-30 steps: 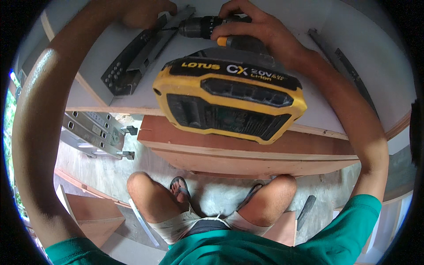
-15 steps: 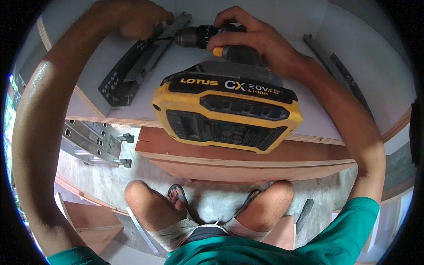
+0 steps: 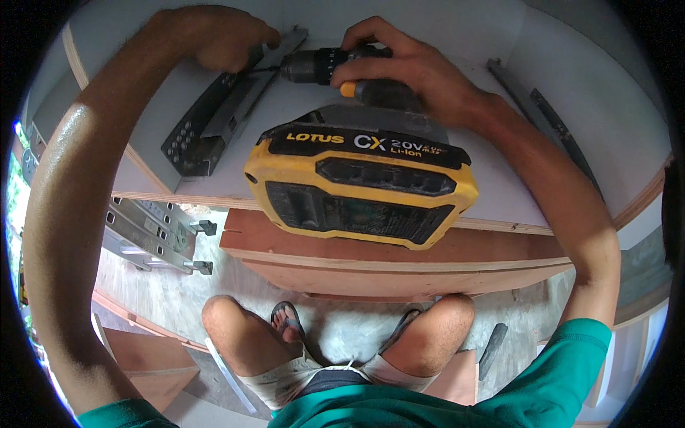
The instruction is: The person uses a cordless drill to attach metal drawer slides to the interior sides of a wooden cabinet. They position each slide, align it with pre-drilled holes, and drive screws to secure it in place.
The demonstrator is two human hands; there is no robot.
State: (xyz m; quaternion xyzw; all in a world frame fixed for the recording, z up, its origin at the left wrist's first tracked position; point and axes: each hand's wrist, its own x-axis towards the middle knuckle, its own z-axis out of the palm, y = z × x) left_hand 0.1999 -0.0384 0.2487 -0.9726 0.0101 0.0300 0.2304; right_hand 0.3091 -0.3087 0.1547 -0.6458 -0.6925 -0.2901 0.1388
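Observation:
In my right hand (image 3: pixel 407 64) is a yellow and black cordless drill (image 3: pixel 364 196), my fingers wrapped round its upper body. Its large battery faces me, and its chuck (image 3: pixel 303 68) points left. A thin bit (image 3: pixel 267 69) reaches the dark metal drawer slide (image 3: pixel 214 135) along the cabinet's left side; whether the tip touches is hard to tell. My left hand (image 3: pixel 232 43) is closed on the far part of that slide, its fingertips mostly hidden. Along the right side lies another drawer slide (image 3: pixel 521 103), with a dark perforated strip (image 3: pixel 564 132) beside it.
White cabinet panels (image 3: pixel 399 25) surround both hands. Below its plywood front edge are stacked brown boards (image 3: pixel 399 274). An aluminium ladder (image 3: pixel 153 232) lies at the left. My knees and sandalled feet are below, near a dark strip (image 3: pixel 492 342) on the floor.
The drill has shifted slightly left, its chuck a little lower in the picture. My left hand keeps its place on the slide.

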